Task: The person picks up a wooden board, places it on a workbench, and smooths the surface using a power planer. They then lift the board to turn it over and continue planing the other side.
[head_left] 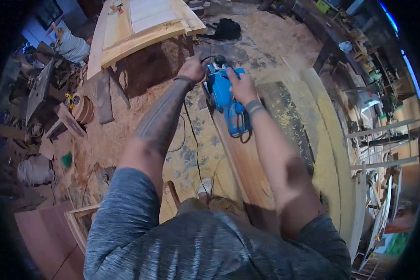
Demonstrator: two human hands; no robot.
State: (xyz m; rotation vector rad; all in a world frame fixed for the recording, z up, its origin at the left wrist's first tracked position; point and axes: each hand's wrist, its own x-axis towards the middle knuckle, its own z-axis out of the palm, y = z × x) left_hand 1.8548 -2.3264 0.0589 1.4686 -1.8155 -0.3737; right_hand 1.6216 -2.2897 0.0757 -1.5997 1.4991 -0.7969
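Observation:
A blue electric planer (225, 91) rests on a long wooden board (240, 156) that runs away from me. My right hand (242, 87) is closed on the planer's upper body, with the thumb laid along its top. Beside the machine's front left corner, my left hand (192, 70) has its fingers curled; what they grip is hidden. A black knob (220, 59) shows at the planer's front, close to the left hand. One dark cord (197, 154) hangs below my left forearm towards the floor.
Curled shavings (291, 109) lie along the board's right side. Ahead on the left stands a raised wooden panel (149, 35). A black heap (226, 29) lies on the dusty floor beyond. Scrap wood and a coil of tan band (83, 109) sit at left; timber frames (382, 165) stand at right.

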